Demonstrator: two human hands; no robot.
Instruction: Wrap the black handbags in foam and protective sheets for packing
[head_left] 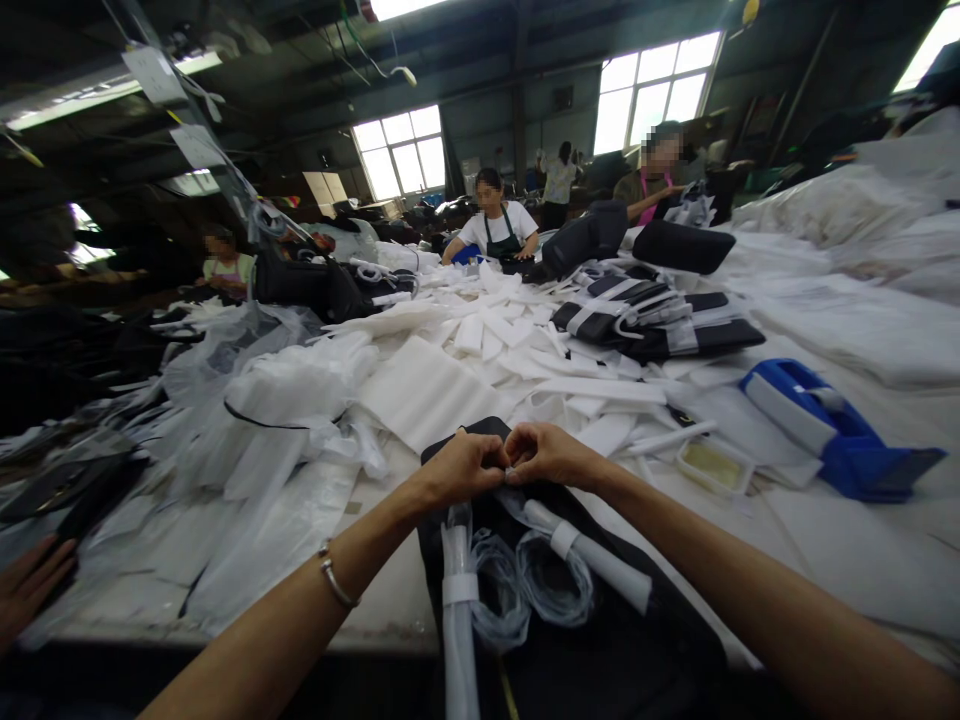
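A black bag (600,650) lies at the bottom centre, its far end on the worktable. On it rest two handles wrapped in white foam (460,640) and coils of clear plastic (555,578). My left hand (476,465) and my right hand (536,452) meet over the bag's far part. Both hands are closed, thumbs and fingertips pinched together on a small bit of clear plastic wrap (511,474). How the wrap runs beneath the fingers is hidden.
White foam sheets (427,390) and scraps cover the table beyond. To the right are a blue tape dispenser (847,430) and a shallow tray (714,466). Wrapped black bags (660,320) lie behind. Another person's hand (37,585) is at far left; several people work farther back.
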